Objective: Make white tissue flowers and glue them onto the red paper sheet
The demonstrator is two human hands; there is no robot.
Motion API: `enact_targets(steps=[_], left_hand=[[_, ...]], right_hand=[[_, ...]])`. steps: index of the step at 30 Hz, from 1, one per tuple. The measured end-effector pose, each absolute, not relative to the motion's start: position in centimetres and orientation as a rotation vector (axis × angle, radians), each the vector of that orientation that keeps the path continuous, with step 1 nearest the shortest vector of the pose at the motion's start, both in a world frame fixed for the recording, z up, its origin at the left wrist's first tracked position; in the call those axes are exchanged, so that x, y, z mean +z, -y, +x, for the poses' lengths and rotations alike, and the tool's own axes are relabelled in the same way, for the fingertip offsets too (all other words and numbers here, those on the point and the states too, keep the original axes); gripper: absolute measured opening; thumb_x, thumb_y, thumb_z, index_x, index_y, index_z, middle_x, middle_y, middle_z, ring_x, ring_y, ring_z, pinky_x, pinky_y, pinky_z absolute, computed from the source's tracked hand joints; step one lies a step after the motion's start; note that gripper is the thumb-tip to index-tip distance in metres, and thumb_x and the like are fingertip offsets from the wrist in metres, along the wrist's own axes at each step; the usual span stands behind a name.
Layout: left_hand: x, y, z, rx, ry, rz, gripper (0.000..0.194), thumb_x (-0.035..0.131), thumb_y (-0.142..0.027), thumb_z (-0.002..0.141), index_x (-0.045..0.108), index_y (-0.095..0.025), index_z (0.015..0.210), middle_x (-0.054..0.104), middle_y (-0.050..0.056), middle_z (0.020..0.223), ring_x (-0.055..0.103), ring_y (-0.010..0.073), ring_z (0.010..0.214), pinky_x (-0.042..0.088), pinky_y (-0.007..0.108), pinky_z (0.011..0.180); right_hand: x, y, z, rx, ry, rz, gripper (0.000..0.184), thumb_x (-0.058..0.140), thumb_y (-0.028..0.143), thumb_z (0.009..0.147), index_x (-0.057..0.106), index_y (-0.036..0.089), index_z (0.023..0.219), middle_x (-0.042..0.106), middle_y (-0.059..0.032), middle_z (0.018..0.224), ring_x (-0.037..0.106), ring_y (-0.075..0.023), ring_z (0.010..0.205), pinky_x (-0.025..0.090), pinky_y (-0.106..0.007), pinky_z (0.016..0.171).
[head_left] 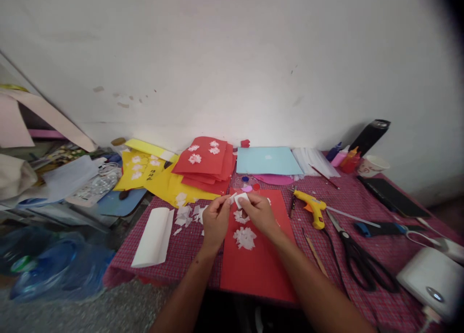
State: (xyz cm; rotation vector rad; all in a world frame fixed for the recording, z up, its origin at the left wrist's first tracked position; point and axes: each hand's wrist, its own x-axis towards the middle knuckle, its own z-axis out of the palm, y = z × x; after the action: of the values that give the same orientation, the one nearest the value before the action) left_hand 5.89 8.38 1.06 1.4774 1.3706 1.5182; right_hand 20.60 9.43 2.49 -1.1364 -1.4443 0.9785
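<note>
Both hands meet above a red sheet of paper (257,275) on the table. My left hand (216,222) pinches the left edge of a small white piece of paper (240,199). The thumb and fingers of my right hand (259,214) close on the same piece from the right. Below them, white paper flowers (244,238) lie on the red sheet, one partly covered by my right hand. Torn white paper scraps (183,216) are scattered left of my left hand. A folded white sheet (152,237) lies farther left.
Red sheets with flowers (203,161) are stacked behind, beside yellow sheets (176,185) and a light blue sheet (268,161). On the right lie a yellow glue gun (312,206), black scissors (362,260) and a white box (433,280). A black bottle (369,137) stands behind.
</note>
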Motion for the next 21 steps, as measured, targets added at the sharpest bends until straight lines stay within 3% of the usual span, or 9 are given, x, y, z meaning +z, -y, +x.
enact_targets(steps=[9,21], left_hand=[[1.65,-8.11,5.9,1.589,-1.329,1.579,0.017,0.063,-0.032,0.091,0.075,-0.02,0.096,0.076,0.004,0.097,0.07,0.0181,0.09,0.054,0.032,0.087],[1.46,-8.2,6.03,1.645,-1.354,1.871,0.015,0.064,-0.027,0.091,0.074,-0.023,0.081,0.075,0.004,0.096,0.07,0.0186,0.095,0.055,0.036,0.089]], right_hand=[[1.74,-9.93,20.63,0.807,1.483,-1.252,0.033,0.056,0.033,0.086,0.047,0.021,0.058,0.045,0.0048,0.053,0.043,-0.0121,0.051,0.032,-0.024,0.05],[2.56,-9.89,20.81,1.398,1.269,-1.033,0.029,0.061,0.042,0.085,0.067,0.018,0.071,0.058,0.0022,0.048,0.053,-0.0121,0.043,0.04,-0.023,0.047]])
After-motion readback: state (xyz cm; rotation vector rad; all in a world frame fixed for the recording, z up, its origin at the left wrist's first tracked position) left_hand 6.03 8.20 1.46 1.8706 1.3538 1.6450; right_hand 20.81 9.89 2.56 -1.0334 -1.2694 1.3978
